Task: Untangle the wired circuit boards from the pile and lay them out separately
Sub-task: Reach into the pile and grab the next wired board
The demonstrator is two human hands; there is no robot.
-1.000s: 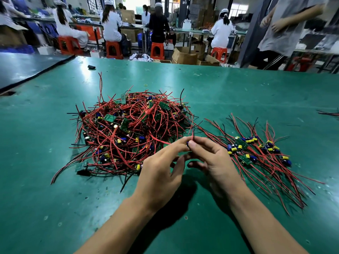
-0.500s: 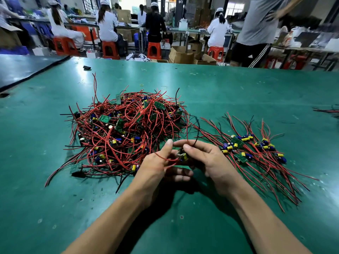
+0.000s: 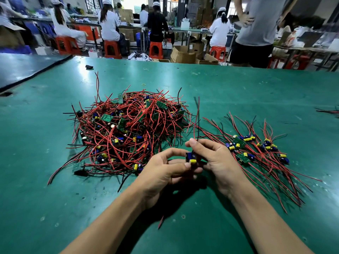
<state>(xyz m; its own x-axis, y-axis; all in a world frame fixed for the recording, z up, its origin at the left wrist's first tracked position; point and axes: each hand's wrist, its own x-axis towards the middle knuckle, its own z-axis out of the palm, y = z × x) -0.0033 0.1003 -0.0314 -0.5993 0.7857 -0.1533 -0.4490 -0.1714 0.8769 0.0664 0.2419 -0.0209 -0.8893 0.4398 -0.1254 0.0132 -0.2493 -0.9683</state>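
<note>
- Step in hand: one wired circuit board (image 3: 191, 158) is held just above the worktop (image 3: 238, 85). It sits between the tangled pile (image 3: 128, 131) on the left and the laid-out group (image 3: 256, 151) on the right.
- Left hand (image 3: 165, 171): fingers curled, thumb and fingertips pinching the board's lower end beside its yellow capacitor.
- Right hand (image 3: 218, 162): thumb and forefinger clamped on the board's upper end, where its leads (image 3: 197, 118) leave it.
- The red and black leads stand upward past the pile's near edge. Whether they are fully clear of it cannot be confirmed.
- Judgement: this board's separation looks nearly complete. The next move calls for carrying it right and setting it down beside the laid-out group, leads running the same way.
- Risk: trailing leads could snag those already sorted.
- Most of the task is outstanding; the pile is far larger than the laid-out group.
- Containers: none holds the boards; both lots lie directly on the worktop. Cardboard cartons (image 3: 183, 55) stand on the floor beyond the far edge, contents not discernible.
</note>
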